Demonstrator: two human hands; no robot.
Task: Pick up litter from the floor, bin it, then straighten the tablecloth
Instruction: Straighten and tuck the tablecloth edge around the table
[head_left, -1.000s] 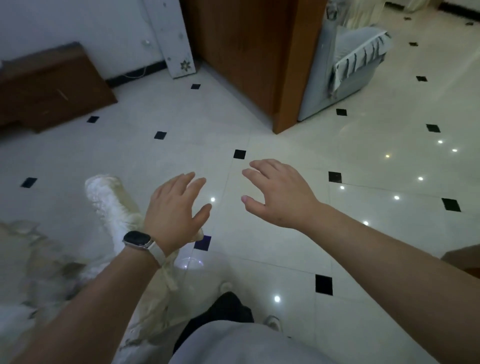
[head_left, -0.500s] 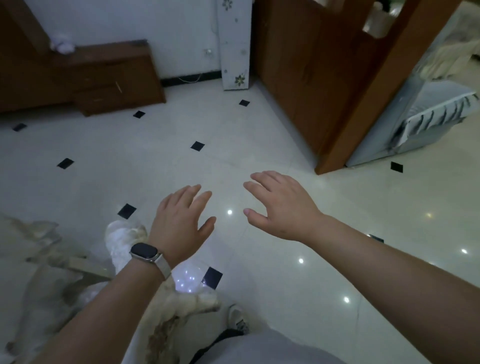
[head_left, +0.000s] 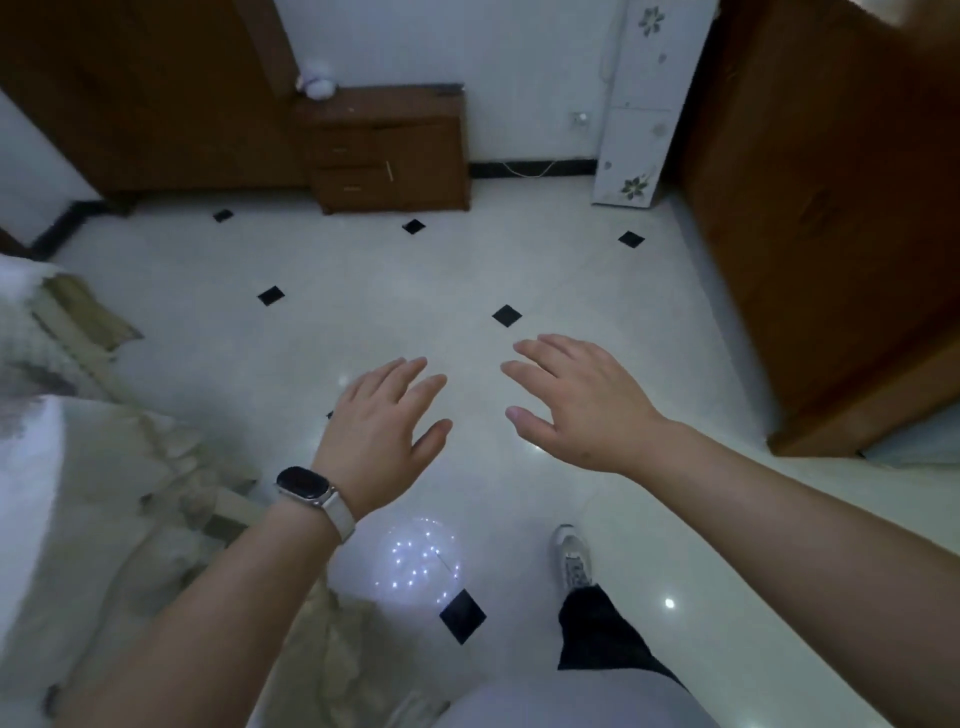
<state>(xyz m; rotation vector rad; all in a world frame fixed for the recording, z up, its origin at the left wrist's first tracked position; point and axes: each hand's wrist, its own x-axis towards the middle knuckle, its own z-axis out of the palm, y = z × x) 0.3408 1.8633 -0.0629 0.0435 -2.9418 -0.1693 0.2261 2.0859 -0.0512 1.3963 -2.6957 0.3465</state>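
Observation:
My left hand (head_left: 384, 421), with a watch on its wrist, hovers palm down over the white tiled floor (head_left: 363, 291), fingers spread and holding nothing. My right hand (head_left: 576, 402) hangs beside it, also spread and empty. At the left edge a pale, rumpled tablecloth (head_left: 119, 467) with a frilled hem drapes down over a table to the floor. I see no litter on the visible floor and no bin.
A brown bedside cabinet (head_left: 389, 150) stands against the back wall beside a tall wooden wardrobe (head_left: 140, 93). A white floral panel (head_left: 644, 104) leans at the back right. A wooden door and frame (head_left: 831, 223) fill the right side. My shoe (head_left: 571, 558) is below.
The view has swung left: the door frame and grey sofa slid off to the right, the cabinet and wardrobe came into view. Both hands stay spread and empty in front of me.

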